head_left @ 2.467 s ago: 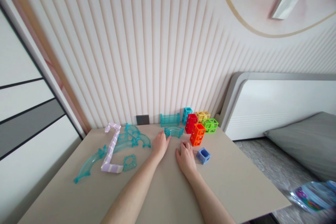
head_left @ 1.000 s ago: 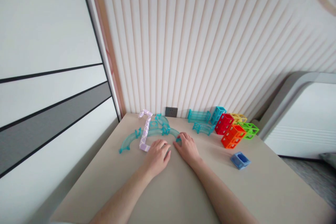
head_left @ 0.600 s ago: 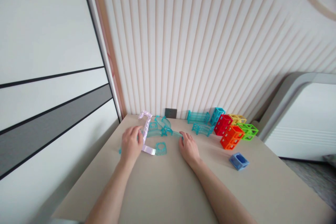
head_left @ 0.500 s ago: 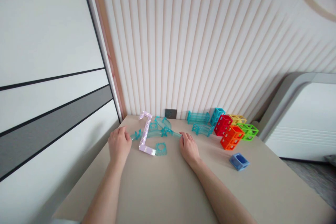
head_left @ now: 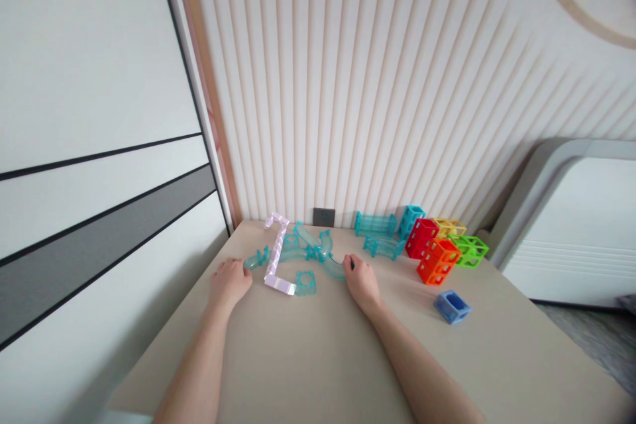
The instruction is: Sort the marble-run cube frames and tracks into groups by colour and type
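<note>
My left hand (head_left: 231,283) rests at the table's left side, its fingers closed on the outer end of a clear teal curved track piece (head_left: 256,260). My right hand (head_left: 360,281) has its fingers curled in at the end of another teal curved track piece (head_left: 334,269). Something small and dark shows by those fingers; I cannot make it out. Between the hands, several teal track pieces (head_left: 293,254) lie joined or touching. A lilac zigzag strip (head_left: 275,257) lies across them, its near end beside a square teal piece (head_left: 305,282) with a round hole.
Right of my hands are more teal track pieces (head_left: 375,223), a teal block tower (head_left: 411,220), red blocks (head_left: 422,238), orange blocks (head_left: 438,262), yellow blocks (head_left: 450,226), green blocks (head_left: 468,250) and a blue block (head_left: 452,306). A ribbed wall with a black socket (head_left: 323,217) stands behind.
The curved track pieces near my right hand have turned, and the one at its fingers has swung toward me. My left hand has shifted slightly nearer, and more of its track piece shows.
</note>
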A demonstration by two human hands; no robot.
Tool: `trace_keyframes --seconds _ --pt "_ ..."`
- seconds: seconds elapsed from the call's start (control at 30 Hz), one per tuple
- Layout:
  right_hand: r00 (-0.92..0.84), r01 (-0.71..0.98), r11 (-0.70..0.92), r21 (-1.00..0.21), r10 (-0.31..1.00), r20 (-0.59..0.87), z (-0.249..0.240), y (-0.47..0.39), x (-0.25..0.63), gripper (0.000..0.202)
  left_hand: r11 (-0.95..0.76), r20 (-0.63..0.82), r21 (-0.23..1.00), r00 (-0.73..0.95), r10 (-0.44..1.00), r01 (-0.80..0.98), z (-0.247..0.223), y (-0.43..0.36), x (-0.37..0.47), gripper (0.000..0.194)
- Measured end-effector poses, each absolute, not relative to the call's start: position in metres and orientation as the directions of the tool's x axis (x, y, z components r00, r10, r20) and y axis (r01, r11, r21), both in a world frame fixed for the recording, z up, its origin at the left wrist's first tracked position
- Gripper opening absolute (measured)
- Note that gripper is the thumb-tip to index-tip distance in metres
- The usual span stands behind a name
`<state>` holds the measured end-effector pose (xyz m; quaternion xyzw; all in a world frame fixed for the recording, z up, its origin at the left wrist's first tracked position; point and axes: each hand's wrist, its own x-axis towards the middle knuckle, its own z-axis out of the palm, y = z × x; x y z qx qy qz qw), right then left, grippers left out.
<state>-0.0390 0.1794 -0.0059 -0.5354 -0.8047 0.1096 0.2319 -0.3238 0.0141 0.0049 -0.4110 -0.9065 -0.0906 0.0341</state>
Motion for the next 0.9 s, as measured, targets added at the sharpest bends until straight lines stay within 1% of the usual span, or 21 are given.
trace_keyframes --seconds 0.1,0.23,0.43,0.53,0.57,0.63,0.7,0.73,0.8,0.87,0.9 --pt "-0.310 0.828 0.395 -0.397 0.914 0.263 0.001 0.176 -0.039 0.034 0.631 0.139 0.133 -0.645 0.751 0.764 0.003 0.014 -0.322 0.032" --pt "-0.328 0.841 0.417 -0.345 0.900 0.289 0.009 0.170 -0.039 0.031 0.646 0.155 0.142 -0.661 0.734 0.750 0.002 0.014 -0.324 0.033" --pt "-0.441 0.804 0.534 -0.261 0.831 0.340 0.014 0.160 -0.034 0.028 0.693 0.216 0.190 -0.718 0.661 0.695 0.002 0.016 -0.326 0.034" --pt "-0.463 0.773 0.576 -0.265 0.799 0.384 0.014 0.156 -0.031 0.028 0.715 0.261 0.225 -0.748 0.611 0.662 0.005 0.017 -0.327 0.037" --pt "-0.458 0.756 0.584 -0.295 0.794 0.399 0.014 0.155 -0.030 0.027 0.708 0.295 0.260 -0.752 0.589 0.657 0.007 0.018 -0.327 0.038" --pt "-0.424 0.703 0.582 -0.408 0.804 0.417 0.013 0.154 -0.029 0.026 0.629 0.407 0.393 -0.741 0.535 0.670 0.012 0.020 -0.325 0.040" --pt "-0.364 0.611 0.558 -0.561 0.828 0.427 0.012 0.155 -0.028 0.029 0.452 0.511 0.567 -0.724 0.463 0.689 0.018 0.023 -0.318 0.041" --pt "-0.330 0.552 0.539 -0.636 0.842 0.427 0.011 0.156 -0.028 0.031 0.349 0.526 0.648 -0.729 0.437 0.677 0.020 0.026 -0.312 0.043" --pt "-0.251 0.410 0.481 -0.775 0.876 0.411 0.009 0.160 -0.029 0.038 0.173 0.466 0.794 -0.765 0.443 0.583 0.024 0.032 -0.296 0.047" --pt "-0.182 0.250 0.401 -0.881 0.914 0.364 0.008 0.165 -0.031 0.046 0.011 0.340 0.914 -0.782 0.522 0.405 0.029 0.040 -0.273 0.053" --pt "-0.158 0.179 0.364 -0.914 0.928 0.338 0.007 0.168 -0.031 0.050 -0.065 0.279 0.952 -0.764 0.582 0.298 0.032 0.045 -0.261 0.056"
